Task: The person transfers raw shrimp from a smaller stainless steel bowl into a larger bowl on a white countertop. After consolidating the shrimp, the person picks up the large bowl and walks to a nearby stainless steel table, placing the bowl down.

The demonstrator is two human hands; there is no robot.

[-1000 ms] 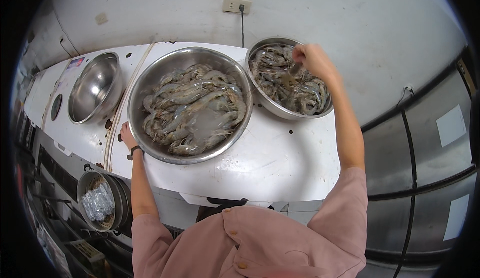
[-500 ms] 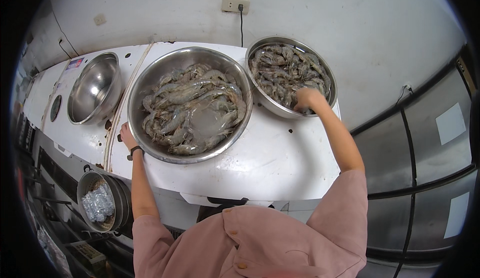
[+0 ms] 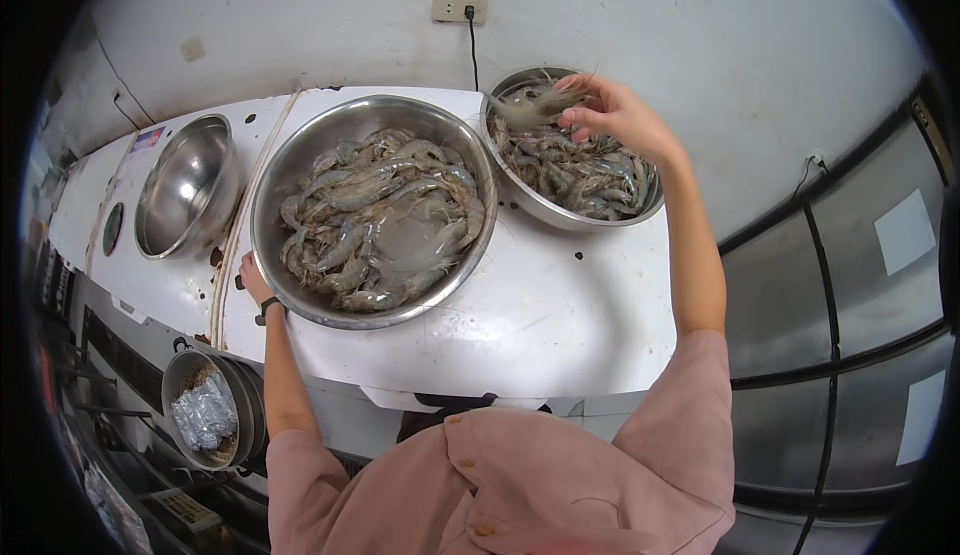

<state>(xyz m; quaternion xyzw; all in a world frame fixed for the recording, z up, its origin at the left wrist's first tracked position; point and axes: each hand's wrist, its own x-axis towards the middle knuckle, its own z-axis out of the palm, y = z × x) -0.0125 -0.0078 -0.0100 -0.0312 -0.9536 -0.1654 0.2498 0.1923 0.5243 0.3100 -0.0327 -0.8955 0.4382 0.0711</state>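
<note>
My right hand (image 3: 612, 115) is raised over the far rim of the smaller steel bowl (image 3: 560, 217), at the right. Its fingers pinch a grey raw shrimp (image 3: 535, 110), blurred by motion, its long feelers sticking out. Beneath it, the bowl holds a heap of whole shrimp (image 3: 590, 180). My left hand (image 3: 255, 277) rests on the table against the left side of the big steel bowl (image 3: 385, 317), fingers stretched out and partly hidden by the bowl. In that bowl lie many shrimp (image 3: 345, 190) with a clear, ice-like lump (image 3: 408, 243) among them.
An unfilled steel bowl (image 3: 190, 190) tilts on the white table (image 3: 560, 325) at the left. Below the table's left edge stands a pot (image 3: 178, 380) with a silvery packet. Steel cabinet doors (image 3: 780, 295) line the right. A plugged socket (image 3: 460, 9) is on the wall behind.
My right hand has risen from the near side of the smaller bowl toward its far side, now with a shrimp in its fingers. My left hand stays beside the big bowl.
</note>
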